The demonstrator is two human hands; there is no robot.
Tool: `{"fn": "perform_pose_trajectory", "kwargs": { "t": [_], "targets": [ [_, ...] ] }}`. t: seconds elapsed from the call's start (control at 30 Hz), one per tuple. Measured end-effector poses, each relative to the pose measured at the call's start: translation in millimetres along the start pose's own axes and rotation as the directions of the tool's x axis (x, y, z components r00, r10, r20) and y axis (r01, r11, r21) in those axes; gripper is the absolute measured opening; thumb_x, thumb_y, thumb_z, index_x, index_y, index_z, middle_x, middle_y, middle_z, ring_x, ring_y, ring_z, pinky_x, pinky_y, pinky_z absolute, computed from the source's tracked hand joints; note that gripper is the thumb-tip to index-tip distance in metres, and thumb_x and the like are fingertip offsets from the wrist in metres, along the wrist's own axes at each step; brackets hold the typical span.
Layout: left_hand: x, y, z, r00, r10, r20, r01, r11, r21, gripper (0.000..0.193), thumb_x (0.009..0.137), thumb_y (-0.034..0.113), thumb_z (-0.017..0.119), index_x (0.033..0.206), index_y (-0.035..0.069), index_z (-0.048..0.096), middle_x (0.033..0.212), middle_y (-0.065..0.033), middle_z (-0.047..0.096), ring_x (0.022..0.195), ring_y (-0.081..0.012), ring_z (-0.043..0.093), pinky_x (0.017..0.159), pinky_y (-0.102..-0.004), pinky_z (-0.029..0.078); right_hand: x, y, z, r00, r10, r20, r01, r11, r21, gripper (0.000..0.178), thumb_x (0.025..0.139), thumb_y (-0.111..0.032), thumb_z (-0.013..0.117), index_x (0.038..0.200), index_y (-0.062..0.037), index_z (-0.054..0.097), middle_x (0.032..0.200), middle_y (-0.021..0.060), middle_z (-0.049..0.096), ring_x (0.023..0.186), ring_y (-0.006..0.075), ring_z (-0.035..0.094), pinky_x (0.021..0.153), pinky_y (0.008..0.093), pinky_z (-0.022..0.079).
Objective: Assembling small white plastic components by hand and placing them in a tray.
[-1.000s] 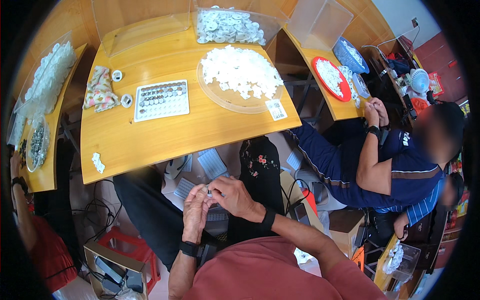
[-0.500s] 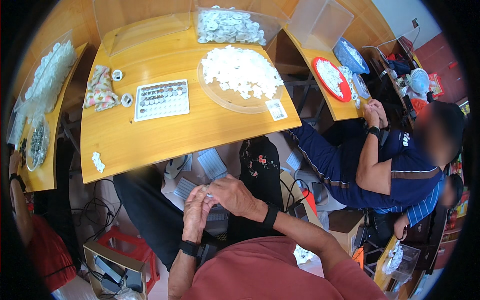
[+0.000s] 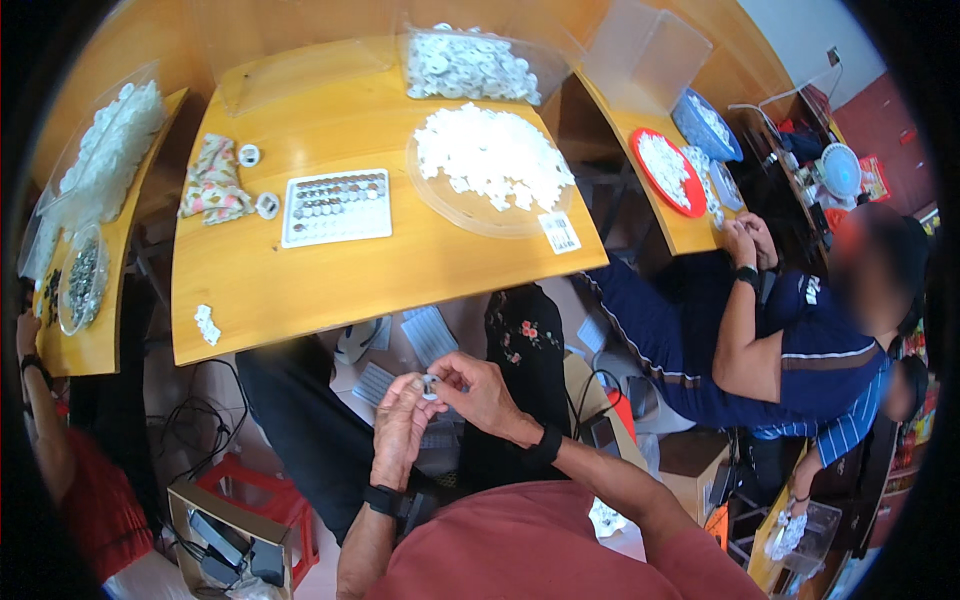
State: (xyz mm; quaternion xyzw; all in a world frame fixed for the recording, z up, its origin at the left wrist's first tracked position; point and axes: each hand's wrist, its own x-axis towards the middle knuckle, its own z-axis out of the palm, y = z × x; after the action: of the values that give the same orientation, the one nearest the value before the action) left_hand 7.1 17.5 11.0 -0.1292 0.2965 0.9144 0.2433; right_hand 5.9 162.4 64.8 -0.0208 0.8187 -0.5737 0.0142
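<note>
Over my lap, in front of the table's near edge, both hands meet around a small round white plastic piece. My left hand is closed on it from the left, thumb and fingers pinched. From the right, the thumb and forefinger of my right hand pinch the same piece. Its details are too small to make out. On the table lies a white tray with rows of dark and silvery round bits. To its right, a heap of small white pieces covers a round clear tray.
A clear bin of white round parts stands at the back. A floral cloth, two round white pieces and white squares lie left; a printed card lies right. A co-worker sits at the right-hand table.
My hands have shifted slightly, and the round white piece shows more plainly between my fingertips. The view has tilted a little. A person's hand at lower right has moved down to the white pieces there.
</note>
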Motion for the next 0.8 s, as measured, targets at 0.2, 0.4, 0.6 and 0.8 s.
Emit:
{"fn": "perform_pose_trajectory", "kwargs": {
  "t": [0.2,0.4,0.6,0.8],
  "targets": [
    [-0.7,-2.2,-7.4,0.998,0.037,-0.060,-0.038,0.999,-0.015,0.017,0.094,0.013,0.050,0.106,0.002,0.054,0.097,-0.0098,0.062,0.082,-0.0184,0.062,0.074,-0.0340,0.054,11.3,-34.3,-0.1,0.993,-0.110,0.046,0.118,0.967,-0.224,0.014,0.078,-0.004,0.065,0.091,-0.0005,0.060,0.077,0.0061,0.056,0.058,0.0111,0.054,0.052,0.0245,0.044],
    [-6.1,-2.5,-5.7,0.998,0.063,-0.016,-0.064,0.996,-0.063,0.016,0.093,0.012,0.051,0.103,0.001,0.056,0.092,-0.0059,0.059,0.079,-0.0179,0.060,0.073,-0.0330,0.052,74.0,-86.0,13.6,0.908,-0.407,0.099,0.419,0.875,-0.244,0.008,0.078,-0.002,0.064,0.085,-0.0012,0.058,0.072,0.0071,0.054,0.057,0.0123,0.053,0.050,0.0264,0.041],
    [-5.1,2.9,-6.6,0.999,0.037,-0.002,-0.037,0.998,-0.053,0.018,0.093,0.015,0.052,0.102,0.001,0.056,0.093,-0.0078,0.060,0.082,-0.0183,0.060,0.076,-0.0345,0.051,164.5,-122.8,49.9,0.736,-0.635,0.236,0.677,0.675,-0.295,0.012,0.077,0.001,0.057,0.088,-0.0007,0.057,0.079,0.0148,0.057,0.066,0.0329,0.058,0.059,0.0375,0.047],
    [-5.3,9.7,-1.4,0.999,0.025,-0.034,-0.024,0.999,0.022,0.015,0.093,0.013,0.051,0.101,0.002,0.057,0.093,-0.0070,0.060,0.082,-0.0167,0.059,0.075,-0.0330,0.051,202.2,-122.1,52.2,0.766,-0.579,0.280,0.623,0.560,-0.547,0.016,0.076,-0.003,0.055,0.091,-0.0023,0.059,0.079,0.0158,0.057,0.072,0.0364,0.059,0.064,0.0438,0.048]
  ]
}}
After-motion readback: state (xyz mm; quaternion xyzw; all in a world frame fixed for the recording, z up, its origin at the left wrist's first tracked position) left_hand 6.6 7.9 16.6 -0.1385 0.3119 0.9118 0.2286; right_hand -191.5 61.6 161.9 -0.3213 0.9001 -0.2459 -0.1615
